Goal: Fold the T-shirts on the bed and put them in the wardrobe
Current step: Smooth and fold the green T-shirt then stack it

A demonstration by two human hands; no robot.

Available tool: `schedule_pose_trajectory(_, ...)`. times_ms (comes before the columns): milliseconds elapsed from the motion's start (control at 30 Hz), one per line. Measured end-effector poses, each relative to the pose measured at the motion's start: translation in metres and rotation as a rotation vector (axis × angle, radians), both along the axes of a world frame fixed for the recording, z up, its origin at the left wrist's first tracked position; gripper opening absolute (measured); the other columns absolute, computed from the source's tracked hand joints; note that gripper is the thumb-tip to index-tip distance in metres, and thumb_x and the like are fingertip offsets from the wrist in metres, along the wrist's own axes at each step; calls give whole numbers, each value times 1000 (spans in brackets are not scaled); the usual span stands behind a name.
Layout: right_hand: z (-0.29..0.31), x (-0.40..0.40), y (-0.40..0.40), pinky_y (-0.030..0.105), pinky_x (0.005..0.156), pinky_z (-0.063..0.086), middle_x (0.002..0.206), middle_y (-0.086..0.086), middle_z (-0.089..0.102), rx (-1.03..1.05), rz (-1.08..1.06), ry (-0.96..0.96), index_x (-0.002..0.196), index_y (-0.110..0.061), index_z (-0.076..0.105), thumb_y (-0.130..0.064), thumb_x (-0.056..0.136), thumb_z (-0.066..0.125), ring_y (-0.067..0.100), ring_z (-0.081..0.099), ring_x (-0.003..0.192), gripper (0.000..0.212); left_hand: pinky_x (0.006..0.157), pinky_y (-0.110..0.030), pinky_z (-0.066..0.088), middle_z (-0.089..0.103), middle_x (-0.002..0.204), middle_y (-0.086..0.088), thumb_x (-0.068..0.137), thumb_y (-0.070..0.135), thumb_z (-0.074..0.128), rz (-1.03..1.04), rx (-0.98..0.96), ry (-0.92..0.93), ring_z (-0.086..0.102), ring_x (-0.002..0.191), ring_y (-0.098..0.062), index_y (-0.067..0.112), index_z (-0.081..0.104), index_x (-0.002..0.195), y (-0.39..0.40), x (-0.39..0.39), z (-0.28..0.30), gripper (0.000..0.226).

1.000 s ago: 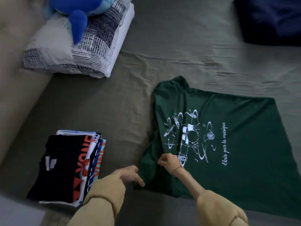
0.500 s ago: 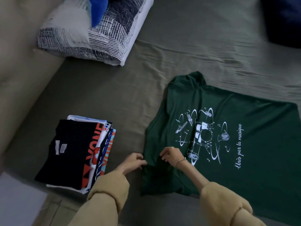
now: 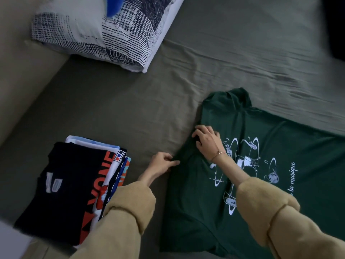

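Observation:
A dark green T-shirt (image 3: 280, 139) with a white print of instruments lies spread on the olive bed sheet (image 3: 130, 113), its collar end toward the left. My left hand (image 3: 161, 164) pinches the shirt's left edge near the neck. My right hand (image 3: 207, 140) rests on the shirt a little farther up, fingers bent and pressing the cloth by the shoulder. A stack of folded T-shirts (image 3: 61, 186), black on top with orange letters, lies at the lower left of the bed.
A pillow (image 3: 104, 32) in a black-and-white print lies at the top left, with a bit of a blue soft toy (image 3: 113, 6) on it. A dark blue cloth (image 3: 336, 25) shows at the top right corner. The beige bed frame (image 3: 16, 75) runs along the left.
My right hand has moved up the shirt toward the shoulder. My left hand stays at the shirt's left edge. The camera has come closer and shifted, so the shirt and stack look larger.

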State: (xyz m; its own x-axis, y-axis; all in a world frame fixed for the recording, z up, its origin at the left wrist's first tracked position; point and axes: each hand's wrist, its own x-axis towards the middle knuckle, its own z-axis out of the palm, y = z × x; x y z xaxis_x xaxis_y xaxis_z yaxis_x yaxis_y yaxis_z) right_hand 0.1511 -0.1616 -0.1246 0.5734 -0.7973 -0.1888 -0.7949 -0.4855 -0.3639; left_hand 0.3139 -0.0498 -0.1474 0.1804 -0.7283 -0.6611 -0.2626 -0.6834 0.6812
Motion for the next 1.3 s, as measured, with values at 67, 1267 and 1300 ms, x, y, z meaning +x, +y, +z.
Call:
schedule_pose_trajectory(67, 4, 7, -21, 36, 111, 17, 146, -6, 36, -49, 108, 108, 124, -18, 51, -11, 90, 49, 14, 28, 136, 35, 55, -18, 44, 64, 82, 0, 76, 26, 78, -52, 41, 19, 60, 61, -7, 5, 65, 106, -1, 10, -2, 39)
schedule_pose_trajectory(1267, -16, 50, -87, 36, 74, 44, 104, 11, 56, 9, 247, -67, 105, -6, 53, -10, 91, 48, 35, 57, 89, 15, 60, -14, 50, 72, 85, -7, 78, 27, 76, 36, 216, 353, 68, 71, -8, 12, 70, 82, 1, 34, -4, 17)
schedule_pose_trajectory(1300, -14, 49, -89, 40, 76, 47, 106, 12, 55, 21, 212, -92, 106, -6, 54, -7, 89, 49, 36, 57, 89, 19, 60, -14, 50, 73, 85, -9, 78, 32, 74, 59, 217, 353, 69, 71, -9, 11, 72, 83, 0, 34, -4, 22)
